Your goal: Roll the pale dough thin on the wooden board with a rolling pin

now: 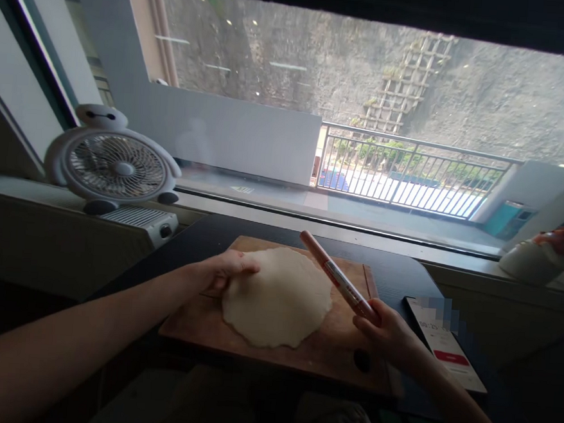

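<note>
We locate the dough sheet [278, 301] at the middle of the wooden board [343, 335]; it is thin, roughly round and uneven along its near edge. The board rests on the dark surface [401, 265], and a dark oval hole [362, 360] is visible near its near right corner.

Hands: we find the left hand [232, 271] nearly closed at the left edge of the sheet, thumb on top and fingers curled below, gripping that edge. We cannot tell how far this edge is lifted. The right hand [383, 325] is closed around the near end of the rolling pin [338, 276]. The pin is tilted, its free end pointing far and left, raised at the right side of the sheet.

To the right of the board, we note a phone [450, 355] lying screen up. On the far left stands a white fan [123, 168]; on the far right, a light-coloured pot [529, 262].
</note>
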Demonstrator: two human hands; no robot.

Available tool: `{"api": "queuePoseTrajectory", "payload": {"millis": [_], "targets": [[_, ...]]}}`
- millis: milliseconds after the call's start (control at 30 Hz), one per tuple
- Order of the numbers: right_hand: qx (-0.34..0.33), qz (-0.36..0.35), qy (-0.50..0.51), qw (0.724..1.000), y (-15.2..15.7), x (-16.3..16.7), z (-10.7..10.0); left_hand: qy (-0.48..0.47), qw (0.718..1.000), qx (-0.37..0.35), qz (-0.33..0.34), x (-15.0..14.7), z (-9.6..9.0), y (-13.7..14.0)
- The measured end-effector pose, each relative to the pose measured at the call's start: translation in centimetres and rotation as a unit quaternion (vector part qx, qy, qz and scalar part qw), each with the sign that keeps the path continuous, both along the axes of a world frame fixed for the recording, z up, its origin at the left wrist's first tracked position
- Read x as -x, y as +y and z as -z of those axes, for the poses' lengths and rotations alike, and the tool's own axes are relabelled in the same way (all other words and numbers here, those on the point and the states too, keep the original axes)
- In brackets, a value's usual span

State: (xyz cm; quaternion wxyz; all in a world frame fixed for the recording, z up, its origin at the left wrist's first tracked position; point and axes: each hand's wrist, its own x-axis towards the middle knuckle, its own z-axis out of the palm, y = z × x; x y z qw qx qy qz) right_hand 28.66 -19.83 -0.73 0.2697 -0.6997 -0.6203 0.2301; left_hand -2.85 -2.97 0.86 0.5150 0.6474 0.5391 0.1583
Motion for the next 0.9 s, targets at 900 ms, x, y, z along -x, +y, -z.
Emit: {"api": "queuePoseTrajectory", "payload": {"millis": [900], "targets": [[-0.143,-0.127,-0.259,0.947,3.4,3.7,0.6,0.248,0.833,-0.487,0.085,-10.0,0.7,6.6]]}}
